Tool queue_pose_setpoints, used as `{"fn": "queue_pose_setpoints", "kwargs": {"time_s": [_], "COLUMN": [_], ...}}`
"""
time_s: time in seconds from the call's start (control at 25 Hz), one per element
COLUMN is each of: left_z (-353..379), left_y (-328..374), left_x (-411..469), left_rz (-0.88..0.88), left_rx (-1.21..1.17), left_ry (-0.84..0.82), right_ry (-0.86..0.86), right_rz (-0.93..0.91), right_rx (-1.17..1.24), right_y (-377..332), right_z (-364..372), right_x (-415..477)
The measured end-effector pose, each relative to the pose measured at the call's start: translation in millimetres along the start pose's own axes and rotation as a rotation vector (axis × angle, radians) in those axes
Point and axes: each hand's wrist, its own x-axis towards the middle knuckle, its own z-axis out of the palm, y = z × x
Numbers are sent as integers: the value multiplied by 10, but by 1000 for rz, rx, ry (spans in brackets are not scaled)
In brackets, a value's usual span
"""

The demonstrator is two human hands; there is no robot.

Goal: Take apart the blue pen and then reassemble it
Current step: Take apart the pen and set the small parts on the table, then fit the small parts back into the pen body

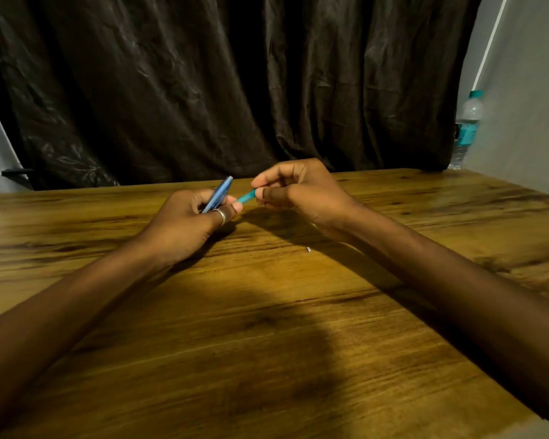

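Note:
My left hand [191,223], with a ring on one finger, is closed around a light blue pen part [219,194] that sticks up and away toward the curtain. My right hand [295,191] pinches a teal pen piece [247,196] between thumb and fingers; its free end points toward my left fingertips. Whether the two blue pieces touch is hidden by my fingers. A tiny pale part [308,249] lies loose on the wooden table [267,327], below my right wrist.
A dark curtain [219,83] hangs along the table's far edge. A clear water bottle [466,128] with a teal label stands at the far right corner by a white wall. A black bracket [16,172] shows at the far left.

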Motion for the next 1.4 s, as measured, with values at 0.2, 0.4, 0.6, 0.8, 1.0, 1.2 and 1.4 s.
{"fn": "queue_pose_setpoints", "kwargs": {"time_s": [0.2, 0.4, 0.6, 0.8, 1.0, 1.2, 1.4], "left_z": [3, 18, 29, -57, -29, -26, -41], "left_y": [-20, 1, 20, 22, 54, 72, 68], "left_x": [-6, -20, -69, -50, -59, -49, -46], "left_rz": [-12, -22, -73, -167, -153, -146, -128], "left_rx": [11, -9, -24, -89, -107, -92, -58], "left_ry": [3, 4, 14, 68, 108, 120, 143], "right_ry": [13, 15, 54, 86, -52, -153, -168], "right_rz": [25, 46, 64, 35, -207, -289, -304], "right_rx": [-25, -27, -17, -107, -747, -857, -858], "right_y": [-1, -17, -49, 11, 135, 194, 216], "right_z": [25, 7, -27, -111, 30, 161, 184], "right_x": [-14, -5, -17, 45, -22, -57, -72]}}
